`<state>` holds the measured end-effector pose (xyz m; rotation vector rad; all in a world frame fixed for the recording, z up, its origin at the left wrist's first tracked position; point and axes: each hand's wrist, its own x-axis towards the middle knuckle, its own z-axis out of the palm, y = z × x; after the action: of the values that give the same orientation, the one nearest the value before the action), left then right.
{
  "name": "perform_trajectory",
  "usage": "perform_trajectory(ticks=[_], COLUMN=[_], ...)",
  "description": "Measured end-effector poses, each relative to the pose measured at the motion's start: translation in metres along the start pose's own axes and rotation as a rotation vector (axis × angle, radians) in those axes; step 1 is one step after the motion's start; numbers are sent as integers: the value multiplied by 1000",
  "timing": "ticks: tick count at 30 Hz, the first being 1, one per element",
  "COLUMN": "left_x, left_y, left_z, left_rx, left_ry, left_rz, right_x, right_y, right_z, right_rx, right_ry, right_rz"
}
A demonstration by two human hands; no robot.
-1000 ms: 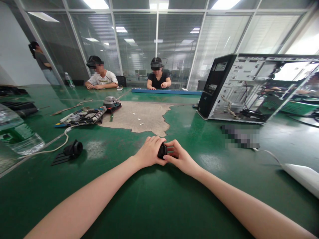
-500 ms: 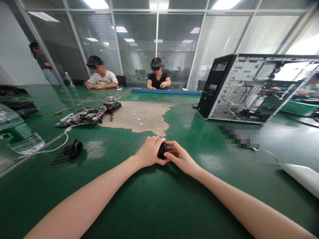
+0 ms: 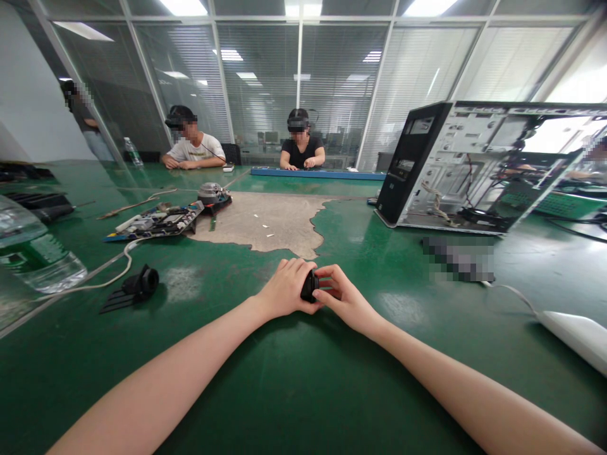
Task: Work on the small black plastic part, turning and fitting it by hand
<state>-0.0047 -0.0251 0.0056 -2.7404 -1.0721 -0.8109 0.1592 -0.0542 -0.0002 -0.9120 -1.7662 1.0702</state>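
A small black object (image 3: 310, 287) is held between my two hands just above or on the green table (image 3: 303, 379), near the middle of the view. My left hand (image 3: 286, 287) wraps round its left side, with the fingers over the top. From the right, my right hand (image 3: 344, 298) grips the object between thumb and fingertips. The undersides of both hands are hidden. To the left lies a black part with a round end and flat prongs (image 3: 137, 285). A circuit board (image 3: 159, 221) sits farther back on the left.
An open computer case (image 3: 412, 167) stands at the back right. A white device (image 3: 576, 335) with a cable lies at the right edge. A large plastic bottle (image 3: 35, 246) is at the left. Two people sit across the table behind a blue strip (image 3: 317, 174); another stands far left.
My hands and the black object have barely moved. The standing person at the far left has shifted slightly to the right.
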Motion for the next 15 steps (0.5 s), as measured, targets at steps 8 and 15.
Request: perform_trajectory(ticks=[8, 15], left_x=[0, 0], left_y=[-1, 0], left_z=[-3, -3], left_rx=[20, 18], left_ry=[-32, -17], left_rz=[6, 6], right_x=[-2, -1], right_y=[-2, -3], right_z=[-1, 1], right_rx=[-18, -16], right_ry=[-33, -2], right_rz=[-51, -64])
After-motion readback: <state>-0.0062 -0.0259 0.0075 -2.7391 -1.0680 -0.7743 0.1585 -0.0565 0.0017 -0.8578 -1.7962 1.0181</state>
